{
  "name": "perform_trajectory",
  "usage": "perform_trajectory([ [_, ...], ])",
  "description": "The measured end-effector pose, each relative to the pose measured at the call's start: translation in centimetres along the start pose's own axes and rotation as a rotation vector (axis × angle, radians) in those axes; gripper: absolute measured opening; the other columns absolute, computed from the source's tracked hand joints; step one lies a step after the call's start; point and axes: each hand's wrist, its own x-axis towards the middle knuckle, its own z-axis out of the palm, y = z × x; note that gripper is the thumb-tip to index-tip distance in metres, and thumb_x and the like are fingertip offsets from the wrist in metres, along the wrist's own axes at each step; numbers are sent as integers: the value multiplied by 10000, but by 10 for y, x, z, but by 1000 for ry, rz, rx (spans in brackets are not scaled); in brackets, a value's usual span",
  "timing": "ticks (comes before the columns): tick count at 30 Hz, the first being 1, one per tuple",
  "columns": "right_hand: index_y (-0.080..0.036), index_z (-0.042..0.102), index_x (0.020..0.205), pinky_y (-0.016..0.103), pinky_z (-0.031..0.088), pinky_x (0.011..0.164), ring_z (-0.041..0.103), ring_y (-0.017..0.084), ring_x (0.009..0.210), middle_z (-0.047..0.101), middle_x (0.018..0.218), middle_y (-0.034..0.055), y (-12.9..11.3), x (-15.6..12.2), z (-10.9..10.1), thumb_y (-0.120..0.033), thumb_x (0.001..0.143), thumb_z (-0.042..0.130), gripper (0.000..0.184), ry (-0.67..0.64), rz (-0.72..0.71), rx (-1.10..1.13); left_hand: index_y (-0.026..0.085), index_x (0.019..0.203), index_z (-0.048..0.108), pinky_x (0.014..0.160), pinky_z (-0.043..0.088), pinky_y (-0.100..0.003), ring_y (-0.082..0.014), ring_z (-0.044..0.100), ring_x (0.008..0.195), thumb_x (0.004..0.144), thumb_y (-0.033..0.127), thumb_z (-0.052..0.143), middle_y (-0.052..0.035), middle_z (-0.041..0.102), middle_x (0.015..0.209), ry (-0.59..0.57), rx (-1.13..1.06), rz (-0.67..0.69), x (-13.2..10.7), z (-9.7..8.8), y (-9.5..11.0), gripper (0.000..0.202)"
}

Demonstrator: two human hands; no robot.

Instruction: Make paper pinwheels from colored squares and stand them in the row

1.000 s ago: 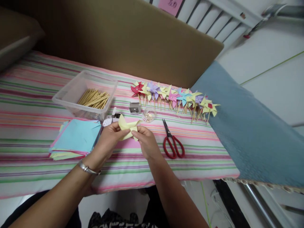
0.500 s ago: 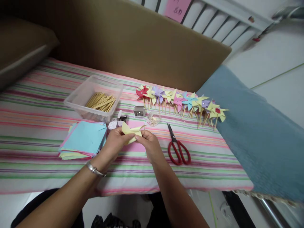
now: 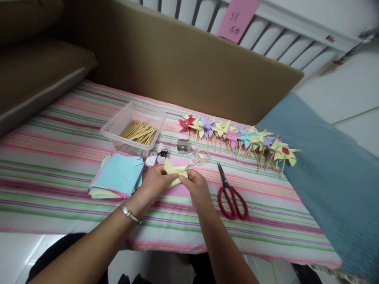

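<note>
Both hands meet over the striped cloth [image 3: 59, 157]: the left hand [image 3: 154, 183] and the right hand [image 3: 197, 188] pinch a folded yellow paper piece [image 3: 175, 172] between their fingertips, just above a pink sheet [image 3: 180, 189]. Red-handled scissors [image 3: 232, 195] lie just right of the right hand. A stack of coloured paper squares [image 3: 118, 175] sits near the left hand, a clear tub of wooden sticks [image 3: 134, 130] behind it, and a row of finished pinwheels [image 3: 239, 138] farther back.

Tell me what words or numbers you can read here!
"311": handwritten on the pink note on the white rail.
Line under it on the note: too blurred to read.
Small white boxes: print too small to read.
Yellow paper: no writing shows.
</note>
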Motion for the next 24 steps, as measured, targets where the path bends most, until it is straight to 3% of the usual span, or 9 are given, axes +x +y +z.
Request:
perform_trajectory([
  [11,-193,675,831,316,467,742,604,174,730,670,741,15,-7,-1,-7,-356,736,684,189,-112,-10,63,137,724,719,592,431,-252,-153,592,602,583,206,729,-33,703,688,37,80,53,-1,-3,5,157],
  [16,-185,691,895,344,493,742,622,174,727,671,762,41,-4,3,-8,-464,741,664,320,-2,6,160,145,797,720,589,423,-236,-133,591,613,600,246,762,-23,710,733,56,-66,127,0,-12,11,225],
  [20,-173,698,827,319,495,687,609,158,670,660,717,29,-1,1,-9,-426,683,715,292,177,46,68,156,762,725,572,417,-225,-117,583,587,629,244,761,-8,697,691,-71,-161,133,-5,-12,17,164],
  [24,-183,698,799,314,487,660,597,158,643,666,698,15,-17,4,-9,-380,661,721,241,247,-54,-40,161,763,732,635,448,-237,-122,600,631,632,223,764,-18,706,719,-278,-274,131,-17,-13,35,149],
])
